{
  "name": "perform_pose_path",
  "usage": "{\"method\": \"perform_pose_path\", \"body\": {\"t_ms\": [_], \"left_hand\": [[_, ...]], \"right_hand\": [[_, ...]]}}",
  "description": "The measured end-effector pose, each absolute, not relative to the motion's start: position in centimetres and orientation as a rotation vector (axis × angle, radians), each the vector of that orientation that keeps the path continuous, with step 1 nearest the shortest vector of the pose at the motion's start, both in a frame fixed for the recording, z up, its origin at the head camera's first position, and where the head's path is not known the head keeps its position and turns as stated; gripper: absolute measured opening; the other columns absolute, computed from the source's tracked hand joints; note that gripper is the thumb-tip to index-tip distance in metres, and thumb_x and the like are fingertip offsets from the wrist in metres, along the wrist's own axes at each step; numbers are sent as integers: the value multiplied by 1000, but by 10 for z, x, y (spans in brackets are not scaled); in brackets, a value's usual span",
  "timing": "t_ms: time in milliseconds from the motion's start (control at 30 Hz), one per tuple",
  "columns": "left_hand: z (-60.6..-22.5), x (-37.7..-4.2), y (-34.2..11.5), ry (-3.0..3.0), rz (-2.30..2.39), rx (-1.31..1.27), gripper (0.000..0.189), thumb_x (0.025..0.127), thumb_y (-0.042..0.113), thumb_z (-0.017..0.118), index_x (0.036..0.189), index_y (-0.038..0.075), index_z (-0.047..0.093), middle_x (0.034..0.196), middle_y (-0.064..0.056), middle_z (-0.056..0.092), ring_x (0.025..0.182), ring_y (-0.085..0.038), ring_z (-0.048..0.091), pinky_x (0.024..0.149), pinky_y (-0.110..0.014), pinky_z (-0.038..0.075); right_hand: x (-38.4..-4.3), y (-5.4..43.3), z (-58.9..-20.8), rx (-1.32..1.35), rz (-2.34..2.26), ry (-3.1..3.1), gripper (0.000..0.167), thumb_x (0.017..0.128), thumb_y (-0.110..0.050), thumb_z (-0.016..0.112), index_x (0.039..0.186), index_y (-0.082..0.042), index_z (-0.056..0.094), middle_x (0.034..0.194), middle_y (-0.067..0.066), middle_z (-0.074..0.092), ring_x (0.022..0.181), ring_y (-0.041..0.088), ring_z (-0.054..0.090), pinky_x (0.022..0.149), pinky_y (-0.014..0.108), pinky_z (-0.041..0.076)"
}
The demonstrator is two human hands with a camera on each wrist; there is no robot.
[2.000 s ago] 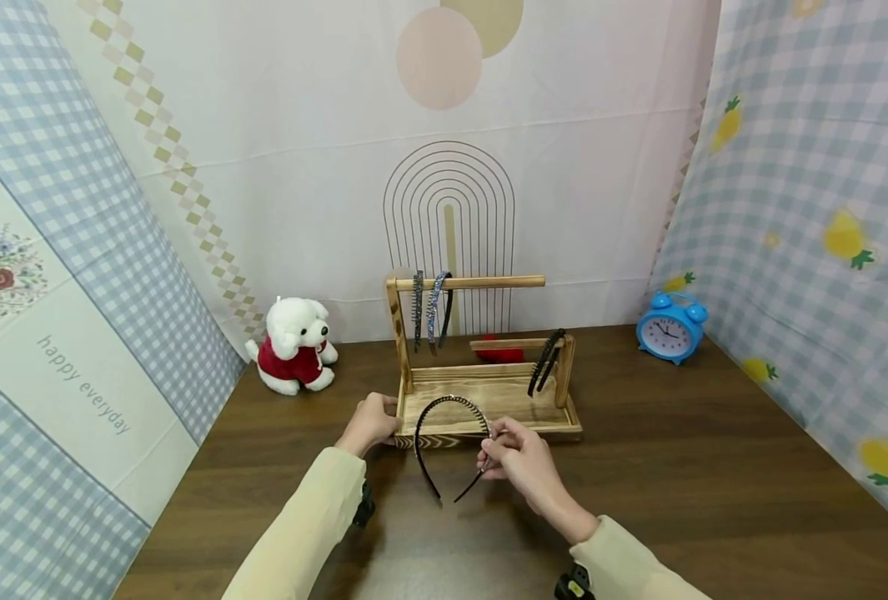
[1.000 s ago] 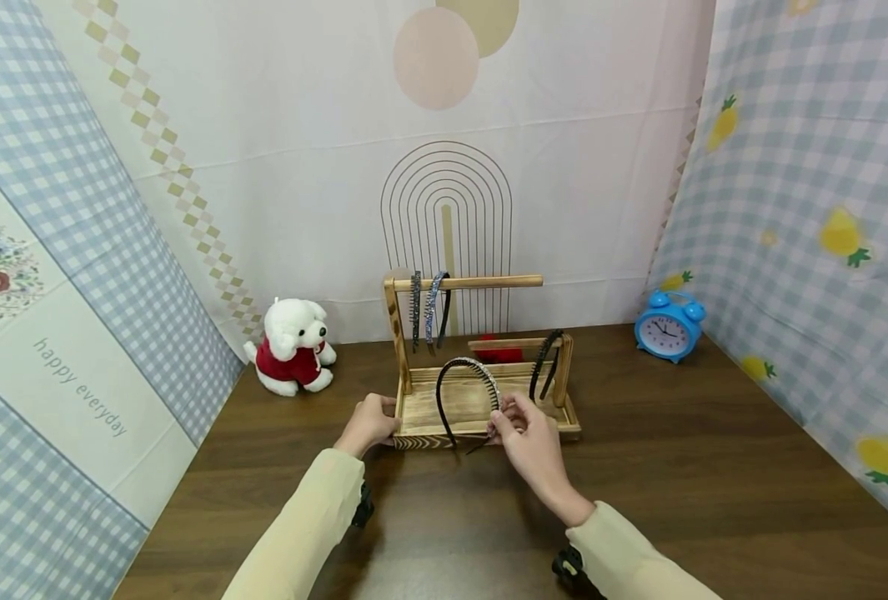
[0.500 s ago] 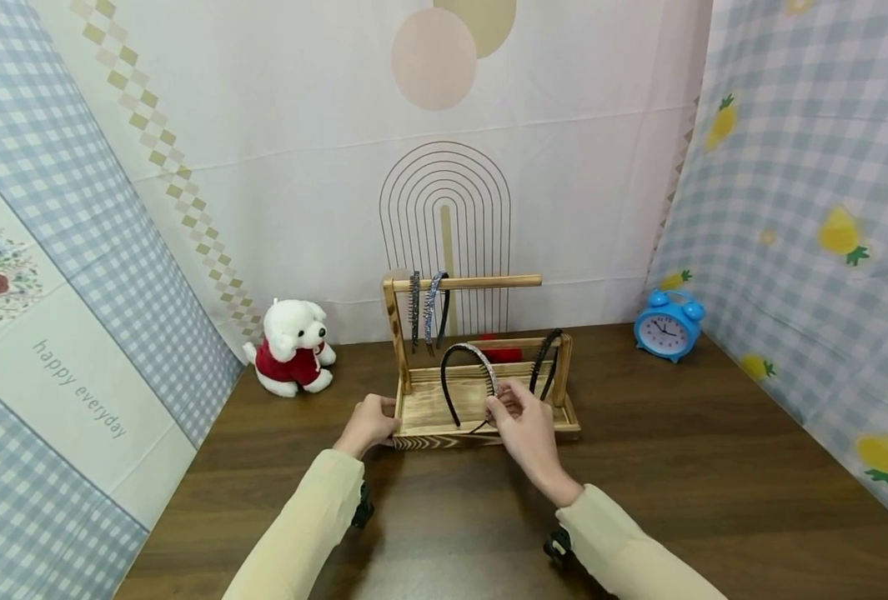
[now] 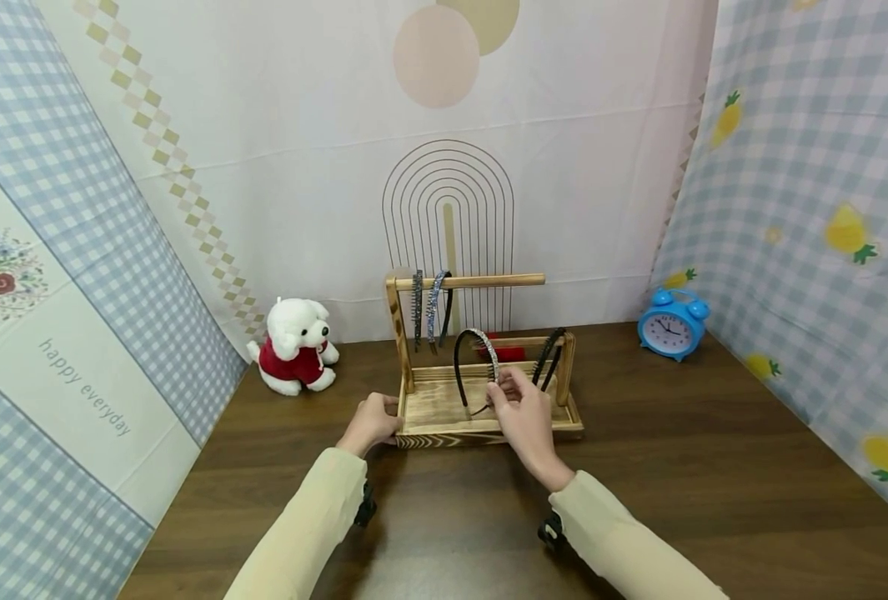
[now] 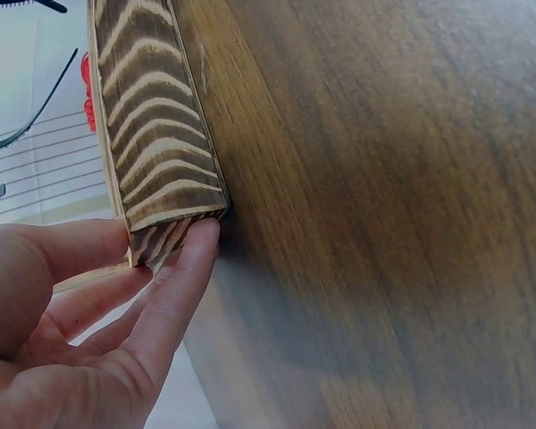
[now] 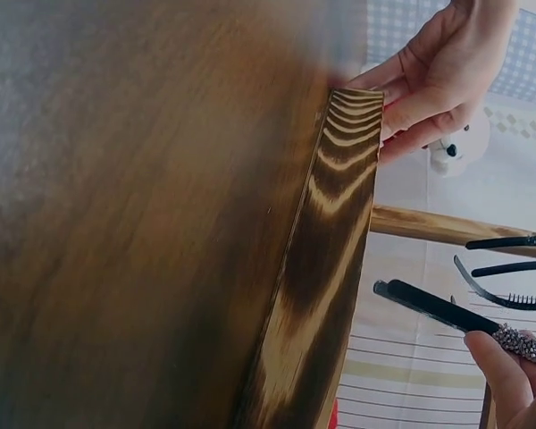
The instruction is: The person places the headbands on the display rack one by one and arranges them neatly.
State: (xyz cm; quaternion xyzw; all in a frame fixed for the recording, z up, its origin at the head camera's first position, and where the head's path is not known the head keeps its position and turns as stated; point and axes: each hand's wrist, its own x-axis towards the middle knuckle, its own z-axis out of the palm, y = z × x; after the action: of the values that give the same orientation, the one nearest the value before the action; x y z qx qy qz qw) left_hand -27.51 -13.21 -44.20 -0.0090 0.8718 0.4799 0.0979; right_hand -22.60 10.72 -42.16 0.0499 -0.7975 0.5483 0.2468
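My right hand (image 4: 524, 421) pinches a black toothed headband (image 4: 493, 354) by one sparkly, silver-studded side. It holds the hoop arch-up above the wooden stand's tray (image 4: 451, 439), in front of the lower bar (image 4: 522, 342). In the right wrist view, thumb and fingertips meet on the studded stretch of the headband (image 6: 520, 343), its dark ends pointing away. At the tray's left end, my left hand (image 4: 368, 423) grips the corner. The left wrist view has its thumb and fingers around that striped end (image 5: 165, 234).
A dark and a blue glittery headband (image 4: 433, 307) hang from the upper bar (image 4: 496, 282). Black headbands (image 4: 545, 358) hang at the lower bar's right end. A red object (image 4: 509, 354) lies behind. A toy dog (image 4: 293, 346) sits left, a blue alarm clock (image 4: 671, 325) right.
My right hand has raised the headband and carried it forward and slightly right, from before the stand to over its tray. My left hand has stayed at the tray's left corner.
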Motion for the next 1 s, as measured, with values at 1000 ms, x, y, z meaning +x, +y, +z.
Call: {"method": "perform_pose_path", "body": {"t_ms": [1000], "left_hand": [[-443, -276, -132, 2603, 1385, -39, 44, 88, -8, 59, 132, -12, 54, 115, -29, 66, 85, -30, 71, 58, -35, 62]], "right_hand": [[-233, 123, -428, -4, 1383, -2191, 11, 92, -13, 67, 88, -9, 58, 86, 9, 72, 79, 22, 70, 67, 37, 57]]}}
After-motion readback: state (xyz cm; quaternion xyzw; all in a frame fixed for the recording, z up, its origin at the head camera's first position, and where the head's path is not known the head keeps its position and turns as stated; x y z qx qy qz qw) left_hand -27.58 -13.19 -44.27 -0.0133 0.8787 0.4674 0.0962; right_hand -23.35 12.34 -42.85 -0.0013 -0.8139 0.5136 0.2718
